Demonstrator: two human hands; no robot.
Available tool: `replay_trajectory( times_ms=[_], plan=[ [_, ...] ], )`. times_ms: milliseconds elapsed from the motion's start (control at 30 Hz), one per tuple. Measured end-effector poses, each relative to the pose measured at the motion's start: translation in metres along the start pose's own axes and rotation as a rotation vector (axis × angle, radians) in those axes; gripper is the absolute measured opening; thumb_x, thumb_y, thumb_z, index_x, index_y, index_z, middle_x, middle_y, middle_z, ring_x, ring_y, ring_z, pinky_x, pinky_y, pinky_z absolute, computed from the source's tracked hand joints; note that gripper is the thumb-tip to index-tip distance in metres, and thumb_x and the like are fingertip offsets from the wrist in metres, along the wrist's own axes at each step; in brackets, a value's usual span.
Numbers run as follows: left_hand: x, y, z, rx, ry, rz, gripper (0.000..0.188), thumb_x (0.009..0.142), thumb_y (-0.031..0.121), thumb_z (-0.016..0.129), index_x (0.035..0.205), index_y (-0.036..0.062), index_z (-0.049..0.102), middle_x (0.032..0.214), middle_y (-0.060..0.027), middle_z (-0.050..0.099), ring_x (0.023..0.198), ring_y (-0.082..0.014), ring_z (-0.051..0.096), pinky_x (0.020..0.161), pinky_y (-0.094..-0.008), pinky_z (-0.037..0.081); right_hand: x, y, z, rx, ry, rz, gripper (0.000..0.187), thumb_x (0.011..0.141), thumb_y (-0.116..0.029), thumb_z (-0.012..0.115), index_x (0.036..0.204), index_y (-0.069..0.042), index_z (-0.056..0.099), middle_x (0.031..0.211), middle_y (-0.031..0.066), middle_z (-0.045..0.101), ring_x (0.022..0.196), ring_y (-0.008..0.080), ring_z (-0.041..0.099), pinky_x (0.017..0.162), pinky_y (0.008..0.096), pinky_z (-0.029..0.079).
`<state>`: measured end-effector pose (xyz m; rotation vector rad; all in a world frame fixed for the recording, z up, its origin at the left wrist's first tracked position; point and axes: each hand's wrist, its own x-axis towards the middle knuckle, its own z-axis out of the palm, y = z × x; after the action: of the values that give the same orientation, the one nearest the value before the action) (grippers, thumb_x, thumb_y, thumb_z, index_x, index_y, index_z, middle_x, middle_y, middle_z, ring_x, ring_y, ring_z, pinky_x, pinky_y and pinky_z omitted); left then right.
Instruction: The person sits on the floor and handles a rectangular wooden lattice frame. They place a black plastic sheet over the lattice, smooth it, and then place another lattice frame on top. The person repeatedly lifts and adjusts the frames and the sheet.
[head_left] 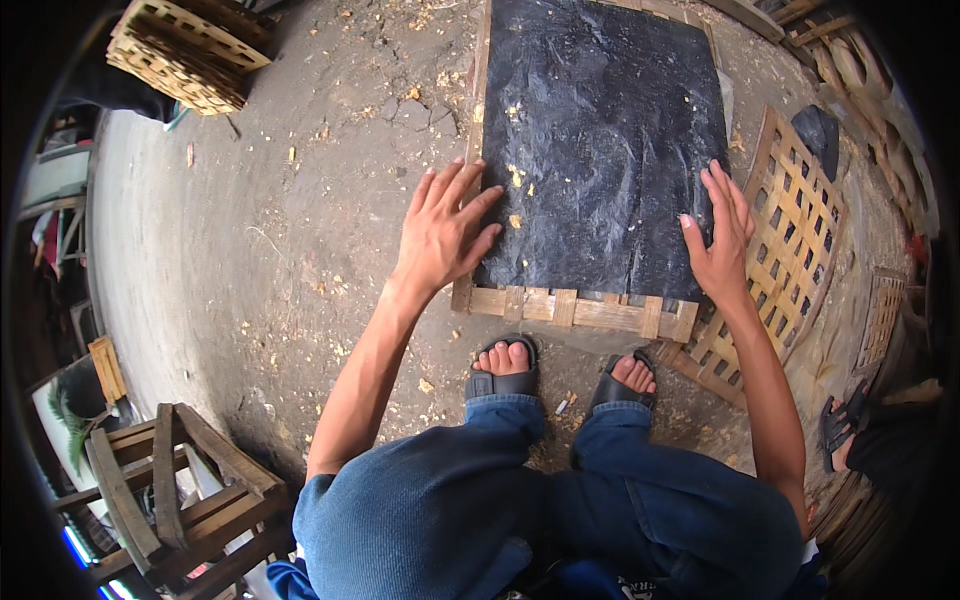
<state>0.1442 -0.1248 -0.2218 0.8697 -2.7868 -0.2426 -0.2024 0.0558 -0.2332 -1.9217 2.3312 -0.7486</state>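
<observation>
In front of my feet lies a black plastic-like sheet, wrinkled and dotted with yellowish crumbs. It rests on a slatted wooden or bamboo frame, whose near rail shows below the sheet's edge. My left hand is at the left edge, its fingers spread and the tips touching the sheet and frame side. Along the right edge sits my right hand, fingers stretched out and thumb apart on the sheet's margin. Neither hand grasps anything that I can see.
A woven bamboo panel leans or lies right of the frame, partly behind my right forearm. More woven panels are stacked at the far left. A wooden stool-like stand is near left. Another person's sandalled foot shows at right.
</observation>
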Motion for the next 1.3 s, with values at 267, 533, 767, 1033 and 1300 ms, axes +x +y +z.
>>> replay_trajectory(
  times_ms=[267, 533, 767, 1033, 1300],
  plan=[
    [0.004, 0.008, 0.022, -0.063, 0.079, 0.083, 0.027, 0.090, 0.033, 0.071, 0.112, 0.0173, 0.072, 0.137, -0.0059, 0.058, 0.138, -0.0296, 0.045, 0.119, -0.0525, 0.030, -0.007, -0.007, -0.007, 0.001, -0.047, 0.018, 0.056, 0.092, -0.015, 0.063, 0.145, -0.008, 0.047, 0.156, 0.0096, 0.043, 0.144, 0.0293, 0.036, 0.117, 0.0501, 0.020],
    [0.009, 0.015, 0.039, 0.019, 0.179, 0.136, 0.017, 0.084, 0.019, 0.076, 0.098, 0.0127, 0.068, 0.127, -0.0029, 0.062, 0.130, -0.0245, 0.052, 0.116, -0.0514, 0.034, -0.009, 0.006, -0.007, 0.007, -0.023, 0.066, 0.055, 0.091, -0.013, 0.063, 0.144, -0.010, 0.048, 0.156, 0.0079, 0.044, 0.143, 0.0298, 0.036, 0.117, 0.0508, 0.019],
    [0.011, 0.011, 0.037, 0.006, 0.173, 0.183, 0.019, 0.085, 0.017, 0.074, 0.101, 0.0100, 0.066, 0.124, -0.0043, 0.063, 0.125, -0.0249, 0.055, 0.111, -0.0488, 0.039, -0.008, 0.009, -0.005, 0.023, -0.002, 0.083, 0.055, 0.091, -0.014, 0.062, 0.145, -0.010, 0.048, 0.156, 0.0080, 0.044, 0.143, 0.0306, 0.036, 0.118, 0.0503, 0.019],
    [0.021, -0.023, 0.015, -0.553, 0.393, -0.471, 0.019, 0.097, 0.021, 0.067, 0.103, 0.0028, 0.064, 0.115, -0.0130, 0.066, 0.105, -0.0274, 0.066, 0.098, -0.0440, 0.051, -0.018, 0.030, -0.013, 0.050, 0.068, 0.133, 0.055, 0.091, -0.009, 0.064, 0.143, -0.007, 0.048, 0.153, 0.0113, 0.048, 0.139, 0.0341, 0.043, 0.116, 0.0477, 0.028],
    [-0.040, -0.122, -0.030, -0.002, 0.315, -0.651, 0.038, 0.095, 0.022, 0.066, 0.127, 0.0030, 0.060, 0.132, -0.0194, 0.059, 0.126, -0.0313, 0.053, 0.107, -0.0487, 0.042, -0.016, 0.056, -0.018, 0.309, 0.137, 0.467, 0.049, 0.097, -0.012, 0.062, 0.144, -0.009, 0.049, 0.147, 0.0133, 0.054, 0.131, 0.0289, 0.056, 0.110, 0.0431, 0.042]
  ],
)
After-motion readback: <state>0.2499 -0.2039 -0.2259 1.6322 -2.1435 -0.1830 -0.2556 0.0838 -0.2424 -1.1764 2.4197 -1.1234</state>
